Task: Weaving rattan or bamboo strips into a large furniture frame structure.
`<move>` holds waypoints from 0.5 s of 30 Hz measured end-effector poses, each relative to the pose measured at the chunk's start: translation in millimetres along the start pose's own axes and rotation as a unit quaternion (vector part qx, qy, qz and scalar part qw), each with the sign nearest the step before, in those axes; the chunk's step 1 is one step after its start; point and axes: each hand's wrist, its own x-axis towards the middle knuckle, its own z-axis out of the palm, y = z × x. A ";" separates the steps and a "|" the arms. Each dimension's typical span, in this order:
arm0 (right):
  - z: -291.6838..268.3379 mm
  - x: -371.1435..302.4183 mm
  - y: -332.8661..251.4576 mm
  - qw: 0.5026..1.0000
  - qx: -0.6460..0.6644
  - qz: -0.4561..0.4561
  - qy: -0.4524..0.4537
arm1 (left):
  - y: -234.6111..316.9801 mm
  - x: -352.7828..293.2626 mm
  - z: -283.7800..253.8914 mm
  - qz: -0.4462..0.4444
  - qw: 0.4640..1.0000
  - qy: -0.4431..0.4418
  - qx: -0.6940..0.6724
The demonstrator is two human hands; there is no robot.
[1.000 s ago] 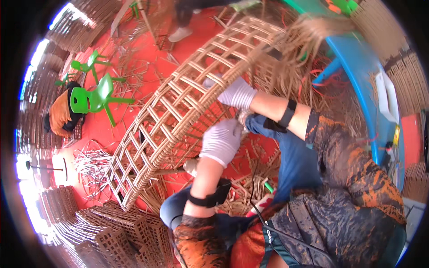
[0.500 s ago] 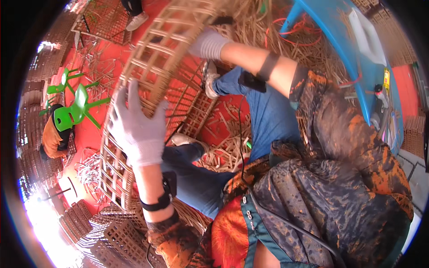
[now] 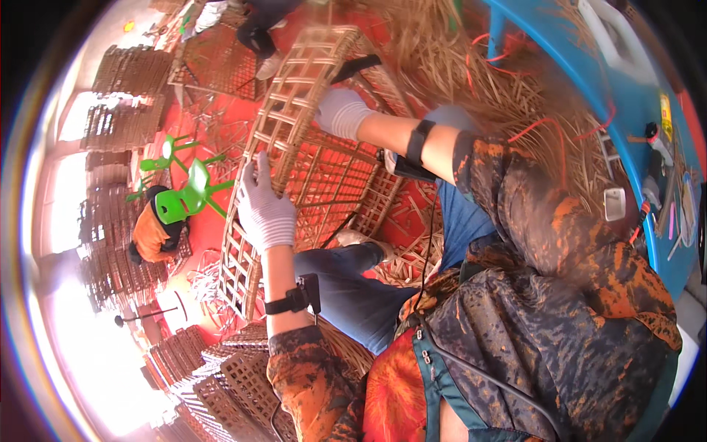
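Observation:
A large open-weave basket (image 3: 283,118) of tan strips is tipped on its side in front of me, its lattice wall facing up and left. My left hand (image 3: 266,215), in a whitish knit glove, grips the near part of that wall, its fingers reaching over the strips and its thumb apart. My right hand (image 3: 343,113), gloved the same way, holds the basket farther off, close to a dark strap-like piece (image 3: 356,68); its fingertips are hidden. Through the basket's open side its inner lattice (image 3: 335,173) shows.
Loose strips (image 3: 471,103) heap up at the far right beside a blue table (image 3: 611,96) with tools on it. Green chairs (image 3: 195,191) stand at left near a person in orange (image 3: 153,232). Stacked baskets (image 3: 121,243) line the left. Cut strips litter the red floor (image 3: 199,125).
My view has swung so the scene sits farther right. The basket stays in both hands, tipped somewhat more upright, and my left hand remains on its wall.

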 end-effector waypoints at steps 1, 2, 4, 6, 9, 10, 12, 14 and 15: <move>-2.3 -3.2 -10.4 0.998 0.003 -0.054 0.024 | -9.1 -0.6 -2.8 0.004 1.000 0.012 0.004; -4.0 -7.2 -20.5 0.993 0.006 -0.110 0.048 | -19.0 -2.6 -5.2 -0.010 1.000 0.022 0.014; -7.6 -21.8 -29.6 0.972 -0.013 -0.220 0.083 | -44.2 -10.6 -16.3 0.008 0.999 0.019 0.037; -34.1 -56.5 -37.6 0.946 0.023 -0.268 0.182 | -61.9 -21.5 -23.5 0.019 0.999 0.016 0.026; -66.5 -79.6 -61.9 0.892 0.044 -0.306 0.328 | -83.7 -48.7 -35.6 -0.004 1.000 -0.012 -0.021; -72.3 -75.1 -65.4 0.890 0.021 -0.298 0.344 | -95.2 -58.4 -36.0 -0.005 1.000 -0.005 -0.015; -75.4 -55.8 -68.5 0.896 -0.030 -0.293 0.333 | -106.4 -66.9 -32.9 -0.003 1.000 0.003 -0.022; -42.6 -37.0 -57.4 0.910 -0.058 -0.279 0.300 | -114.9 -79.6 -38.4 -0.010 1.000 0.005 -0.018; -23.9 -30.6 -52.0 0.897 -0.103 -0.286 0.321 | -120.3 -82.6 -35.2 -0.009 1.000 0.009 -0.021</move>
